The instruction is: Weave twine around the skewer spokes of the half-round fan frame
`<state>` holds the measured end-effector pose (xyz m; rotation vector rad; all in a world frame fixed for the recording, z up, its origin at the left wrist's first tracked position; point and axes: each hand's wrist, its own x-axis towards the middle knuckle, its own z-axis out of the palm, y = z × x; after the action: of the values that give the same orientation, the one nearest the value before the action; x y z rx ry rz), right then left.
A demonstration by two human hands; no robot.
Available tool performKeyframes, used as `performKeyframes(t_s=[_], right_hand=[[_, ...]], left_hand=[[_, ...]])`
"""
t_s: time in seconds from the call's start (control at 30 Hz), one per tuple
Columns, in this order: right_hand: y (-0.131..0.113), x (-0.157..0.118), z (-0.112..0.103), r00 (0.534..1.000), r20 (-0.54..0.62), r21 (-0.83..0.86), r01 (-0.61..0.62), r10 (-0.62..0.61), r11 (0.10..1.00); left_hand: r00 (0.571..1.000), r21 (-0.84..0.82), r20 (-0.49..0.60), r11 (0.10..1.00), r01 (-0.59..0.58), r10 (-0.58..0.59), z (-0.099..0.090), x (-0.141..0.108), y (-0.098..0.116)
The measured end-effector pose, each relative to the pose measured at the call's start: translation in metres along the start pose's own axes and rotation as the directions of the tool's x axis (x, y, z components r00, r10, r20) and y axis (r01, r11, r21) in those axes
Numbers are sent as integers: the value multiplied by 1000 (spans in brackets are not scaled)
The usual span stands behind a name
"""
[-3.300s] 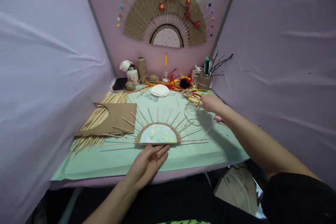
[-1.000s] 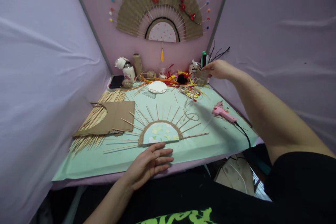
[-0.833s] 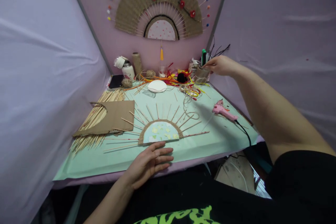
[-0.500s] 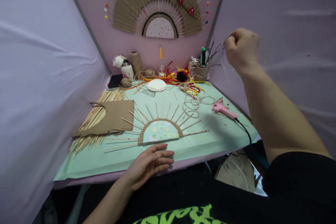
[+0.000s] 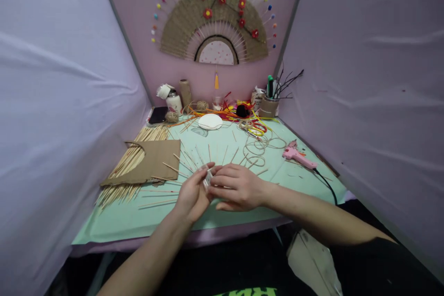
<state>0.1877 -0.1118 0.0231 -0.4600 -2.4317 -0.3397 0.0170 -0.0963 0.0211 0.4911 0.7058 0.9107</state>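
Observation:
Both my hands meet above the front of the table. My left hand is closed on a small clear plastic packet. From the right, my right hand touches the same packet with bent fingers; whether it grips the packet is hard to make out. Beneath and behind the hands, the half-round piece is hidden, and only its thin sticks fan out around them. Flat on the left lies brown cardboard with a curved cutout, over a pile of wooden sticks.
A pink glue gun with a black cord lies at the right. Twine loops, scissors and a white disc are farther back. A bottle and a pot of twigs stand by the wall, below a decorated fan.
My right hand has come down from the upper right to my left hand. My left hand has risen over the half-round piece, and a clear packet now shows between them. The view has shifted.

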Motion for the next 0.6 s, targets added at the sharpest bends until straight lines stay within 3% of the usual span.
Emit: performKeyframes(t_s=[0.1,0.17,0.23,0.3,0.33,0.4,0.5,0.6], right_hand=[[14,-7,-5,991,3,25,-135,135,991],[36,-16,-9,937,56,-7,-344,344,939],[69,-27,-12,788,130,-97,-594,602,798],[106,-36,-12,553,218,-241,-768,804,594],[125,-40,-11,455,236,-327,-795,858,511],[157,-45,-7,321,277,-456,-786,906,418],[186,-48,3,239,294,-507,-782,925,363],[199,-49,15,163,276,-537,-791,947,293]], left_hand=[[991,68,-45,990,-126,129,-14,-4,0],[972,252,-26,942,-221,235,-25,-10,2],[954,450,8,851,-271,299,-34,-15,3],[948,590,32,759,-274,318,-39,-18,2],[945,639,37,719,-273,326,-40,-19,0],[932,703,40,653,-282,359,-40,-21,-5],[916,735,68,601,-315,396,-37,-23,-14],[915,738,86,591,-324,393,-36,-24,-20]])
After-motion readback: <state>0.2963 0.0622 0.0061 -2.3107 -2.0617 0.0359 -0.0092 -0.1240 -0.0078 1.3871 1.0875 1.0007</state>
